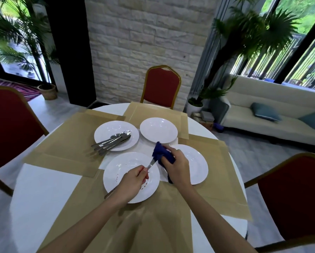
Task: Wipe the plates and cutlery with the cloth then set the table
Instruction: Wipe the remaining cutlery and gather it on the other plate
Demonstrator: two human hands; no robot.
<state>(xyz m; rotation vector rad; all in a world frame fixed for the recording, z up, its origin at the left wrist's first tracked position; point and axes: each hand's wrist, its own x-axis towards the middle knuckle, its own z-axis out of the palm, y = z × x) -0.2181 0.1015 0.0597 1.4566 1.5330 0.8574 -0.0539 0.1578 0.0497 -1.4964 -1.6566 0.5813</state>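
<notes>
Several white plates lie on a round white table (pixel 43 194). The near plate (pixel 120 167) carries small red spots. Above it my left hand (pixel 133 181) grips a piece of cutlery (pixel 150 164) by its handle. My right hand (pixel 176 167) holds a dark blue cloth (pixel 162 152) wrapped around that cutlery's far end, so I cannot tell which kind it is. A right plate (pixel 198 165) lies partly under my right hand. The far-left plate (pixel 116 127) bears a pile of spoons, forks and knives (pixel 113 140). The far plate (pixel 158 130) holds nothing.
Tan placemats (pixel 67 139) cover much of the table. Red chairs with gold frames stand at the far side (pixel 161 86), left (pixel 10 128) and right (pixel 291 196). A cream sofa (pixel 273 121) and potted palms stand beyond.
</notes>
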